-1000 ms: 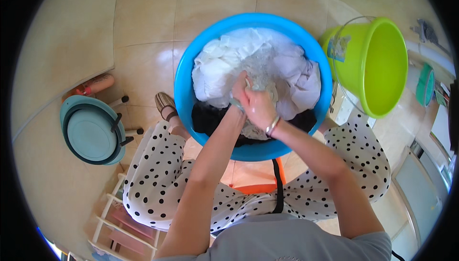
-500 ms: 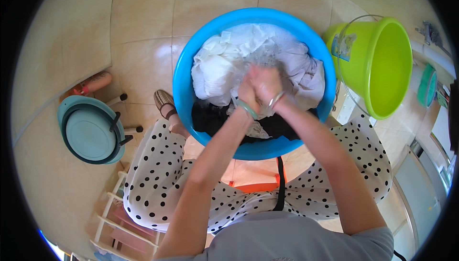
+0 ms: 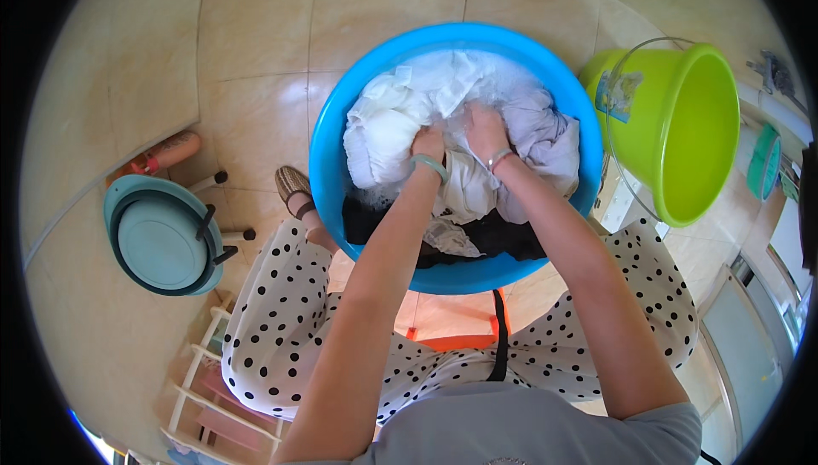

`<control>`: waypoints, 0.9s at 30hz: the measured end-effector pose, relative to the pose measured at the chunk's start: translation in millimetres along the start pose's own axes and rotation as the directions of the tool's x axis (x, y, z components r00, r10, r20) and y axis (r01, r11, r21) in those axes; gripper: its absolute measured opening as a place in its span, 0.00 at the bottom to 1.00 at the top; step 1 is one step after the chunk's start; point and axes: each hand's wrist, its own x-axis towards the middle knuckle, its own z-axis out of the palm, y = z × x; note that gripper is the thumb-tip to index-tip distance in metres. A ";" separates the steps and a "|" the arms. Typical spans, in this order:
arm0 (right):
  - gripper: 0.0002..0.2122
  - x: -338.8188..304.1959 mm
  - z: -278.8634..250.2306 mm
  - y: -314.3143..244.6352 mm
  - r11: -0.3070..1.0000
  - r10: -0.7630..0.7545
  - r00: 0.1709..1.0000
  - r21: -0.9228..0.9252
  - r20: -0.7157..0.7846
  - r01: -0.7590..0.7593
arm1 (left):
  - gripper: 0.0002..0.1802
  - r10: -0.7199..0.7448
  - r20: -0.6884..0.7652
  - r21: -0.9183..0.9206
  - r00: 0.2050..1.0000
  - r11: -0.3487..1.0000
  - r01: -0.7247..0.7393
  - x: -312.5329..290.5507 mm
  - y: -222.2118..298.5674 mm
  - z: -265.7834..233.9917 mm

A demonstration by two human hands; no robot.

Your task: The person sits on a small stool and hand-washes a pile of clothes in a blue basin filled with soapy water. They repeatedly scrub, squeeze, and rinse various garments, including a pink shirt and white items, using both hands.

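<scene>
in the blue basin (image 3: 327, 146), the left hand (image 3: 429, 140) and right hand (image 3: 486, 131) touch pale clothes (image 3: 382, 143), their grip too hidden to tell.

On the right of the beige tiled floor (image 3: 383, 1), a lime-green bucket (image 3: 648, 137) lies tipped, its mouth facing right, with a thin wire handle (image 3: 626, 180) and a picture sticker (image 3: 620, 95) on its side. A green oval item (image 3: 764, 160) (too small to identify) sits farther right. At left, a salmon-coloured bottle (image 3: 176, 150) lies just beyond a round grey-teal tub (image 3: 162, 243); nearer the lower edge stands a white-railed rack (image 3: 198, 396) with pink panels (image 3: 230, 427).
</scene>
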 end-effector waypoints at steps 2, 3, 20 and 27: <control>0.04 -16.9 -12.7 -43.7 0.954 -0.243 0.969 0.175 -0.038 0.245 | 0.18 0.224 -0.015 0.078 0.974 0.972 -0.223 16.3 -39.8 -9.3; 0.04 -41.6 -28.9 -66.1 0.890 -0.385 0.923 0.257 -0.024 0.378 | 0.19 0.235 0.037 -0.046 0.971 0.971 -0.233 12.4 -39.4 -7.1; 0.14 -78.8 -42.9 -87.7 0.985 -0.166 0.984 0.036 -0.062 0.168 | 0.17 0.266 0.047 -0.885 0.963 0.459 -0.084 -129.3 54.9 -2.4; 0.12 3.9 -45.3 -19.6 0.957 0.125 0.962 0.287 -0.242 -0.052 | 0.18 -0.214 0.279 -0.849 0.936 0.402 0.344 -102.7 141.8 -21.0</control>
